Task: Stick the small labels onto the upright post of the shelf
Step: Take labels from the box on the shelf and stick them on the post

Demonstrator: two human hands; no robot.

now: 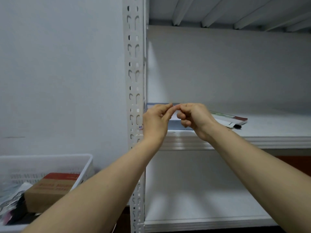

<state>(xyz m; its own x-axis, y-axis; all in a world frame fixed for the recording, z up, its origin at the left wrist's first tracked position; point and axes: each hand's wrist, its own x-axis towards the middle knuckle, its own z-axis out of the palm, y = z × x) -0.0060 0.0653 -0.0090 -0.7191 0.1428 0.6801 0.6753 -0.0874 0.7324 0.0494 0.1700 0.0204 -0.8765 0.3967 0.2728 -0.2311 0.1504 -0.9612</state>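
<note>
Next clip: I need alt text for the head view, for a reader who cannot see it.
Two bare hands, left hand and right hand, meet fingertip to fingertip in front of a white shelf, just right of its slotted upright post; anything pinched between them is too small to make out. A small label already sits on the post, and a white basket holding a cardboard box stands lower left.

Both bare arms reach up in front of a white metal shelf. The left hand (155, 121) and the right hand (196, 117) meet at the fingertips just right of the slotted upright post (134, 68), pinching together; whatever sits between them is too small to make out. A small label (140, 127) with blue marking sits on the post beside the left hand. Behind the hands, a flat white box (173, 122) and some papers (235, 121) lie on the shelf board (269, 140). At lower left, a white basket (50, 163) holds a brown cardboard box (50, 190).
</note>
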